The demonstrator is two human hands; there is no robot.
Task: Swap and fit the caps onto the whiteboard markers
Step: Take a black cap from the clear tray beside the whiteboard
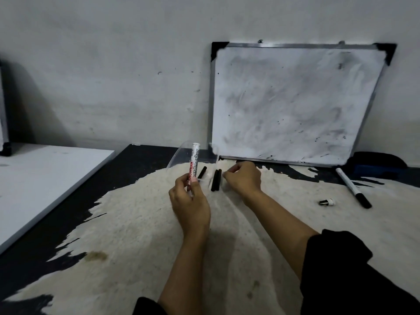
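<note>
I am viewing the whiteboard (293,103) leaning against the wall at the back of the surface (136,223), its face smudged grey. A clear tray (179,155) is sitting just left of its lower corner, holding one black cap (202,172). Two more caps (216,180) are lying side by side just outside the tray. My left hand (189,201) is gripping a white marker (193,164) upright, its top end uncapped. My right hand (244,178) is hovering beside the two caps, fingers curled; I cannot tell whether it is holding anything. A capped marker (353,188) and a small loose part (327,202) are lying well apart to the right.
</note>
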